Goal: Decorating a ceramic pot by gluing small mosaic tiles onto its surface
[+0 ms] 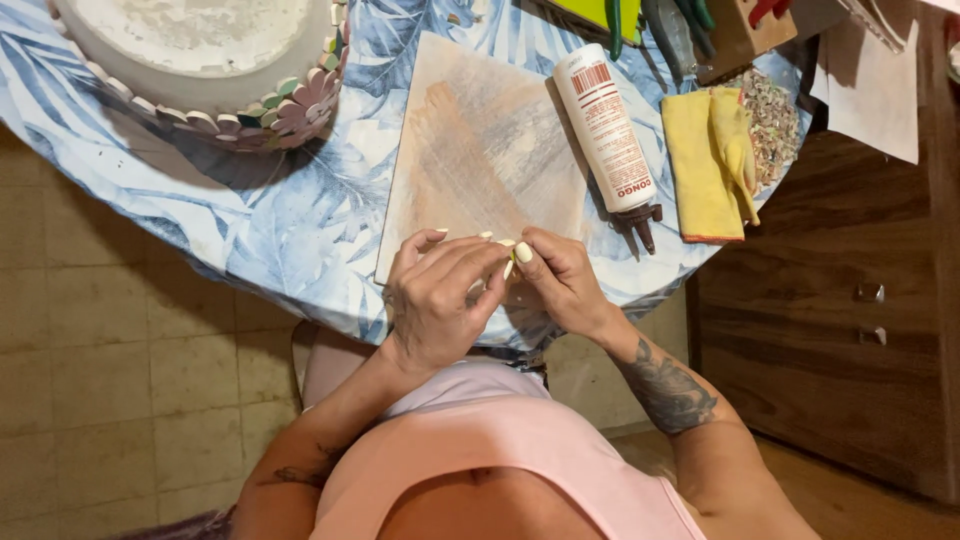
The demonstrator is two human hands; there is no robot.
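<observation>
My left hand [436, 295] and my right hand [560, 278] meet fingertip to fingertip at the near edge of a worn wooden board [480, 140]. Between the fingertips they pinch a very small light piece [508, 268], too small to tell what it is. A white glue bottle [606, 135] with a dark nozzle lies on the table just right of the board, beyond my right hand. A round white pot [200, 60] with small shell-like tiles around its rim stands at the far left.
A round table [270, 230] carries a blue leaf-print cloth. A folded yellow cloth [708, 165] lies right of the bottle, beside a heap of small chips [775, 125]. Tools lie at the far edge. A dark wooden cabinet [830, 340] stands at right. Below is tiled floor.
</observation>
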